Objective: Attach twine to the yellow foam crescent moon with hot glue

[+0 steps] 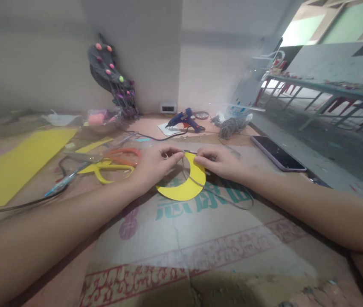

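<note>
A yellow crescent-shaped foam cutout (186,187) lies on a printed cardboard sheet (200,230) on the floor. My left hand (154,164) rests over its left tip, fingers pinched on a thin dark wire or strip (189,152) that runs across to my right hand (221,161). My right hand presses on the crescent's upper right tip, fingers closed on the same strip. A thin dark loop of the strip (232,200) trails over the cardboard toward the right.
Orange-handled scissors (120,156) and yellow foam scraps (104,170) lie left of my hands, a large yellow foam sheet (18,162) farther left. A blue glue gun (184,120), a twine ball (232,127) and a phone (277,153) sit beyond. A decorated dark hanging (111,72) leans on the wall.
</note>
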`<action>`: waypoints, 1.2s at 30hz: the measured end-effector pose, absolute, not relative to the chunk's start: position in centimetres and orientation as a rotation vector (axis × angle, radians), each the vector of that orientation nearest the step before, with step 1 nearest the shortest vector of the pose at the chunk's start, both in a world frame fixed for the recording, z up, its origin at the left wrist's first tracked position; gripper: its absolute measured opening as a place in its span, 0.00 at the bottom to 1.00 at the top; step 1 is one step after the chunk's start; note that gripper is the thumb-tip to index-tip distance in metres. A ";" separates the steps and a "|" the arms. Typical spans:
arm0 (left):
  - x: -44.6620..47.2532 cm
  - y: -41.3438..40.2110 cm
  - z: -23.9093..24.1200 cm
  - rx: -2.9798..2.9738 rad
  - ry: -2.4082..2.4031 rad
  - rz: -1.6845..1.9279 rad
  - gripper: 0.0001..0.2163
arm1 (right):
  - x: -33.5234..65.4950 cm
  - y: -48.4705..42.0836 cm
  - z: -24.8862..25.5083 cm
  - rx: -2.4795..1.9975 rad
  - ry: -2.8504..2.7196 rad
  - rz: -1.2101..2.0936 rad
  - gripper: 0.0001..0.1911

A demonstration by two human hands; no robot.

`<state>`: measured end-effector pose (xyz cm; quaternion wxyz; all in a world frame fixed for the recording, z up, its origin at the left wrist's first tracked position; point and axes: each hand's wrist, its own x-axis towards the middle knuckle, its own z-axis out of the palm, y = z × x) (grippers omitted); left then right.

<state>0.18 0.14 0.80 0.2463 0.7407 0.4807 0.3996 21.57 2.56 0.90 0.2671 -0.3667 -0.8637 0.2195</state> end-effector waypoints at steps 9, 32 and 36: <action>0.1 0.2 0.7 2.033 1.298 1.071 0.13 | 21.6 2.4 0.9 -0.999 -2.334 0.605 0.16; 0.0 0.4 0.4 2.096 1.229 1.122 0.11 | 21.6 2.6 0.8 -1.014 -2.339 0.584 0.17; 0.0 0.5 0.3 2.106 1.232 1.138 0.11 | 21.6 2.6 0.8 -1.015 -2.343 0.583 0.17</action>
